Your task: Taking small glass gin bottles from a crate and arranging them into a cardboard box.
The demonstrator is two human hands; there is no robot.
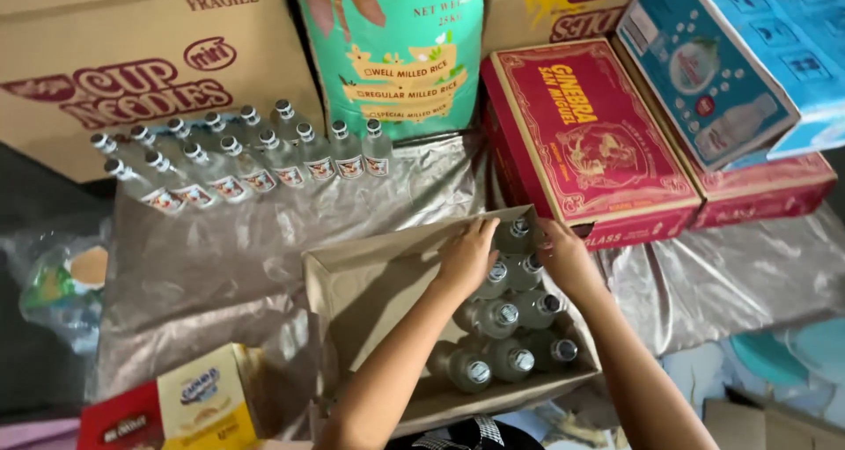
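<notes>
An open brown cardboard box point(370, 283) lies on a wrinkled plastic sheet and holds several clear glass bottles point(515, 313) with silver caps. My left hand point(466, 254) and my right hand point(565, 254) reach into its far end and close around one bottle point(516, 234) from either side. A double row of the same bottles point(242, 161) stands on the sheet to the far left, against the stacked boxes.
A large brown carton point(132, 54), a green rice sack point(396, 54), red cartons point(585, 137) and a blue carton point(731, 54) line the back. A small yellow and red box point(176, 406) sits near left. A plastic bag point(62, 287) lies at the left edge.
</notes>
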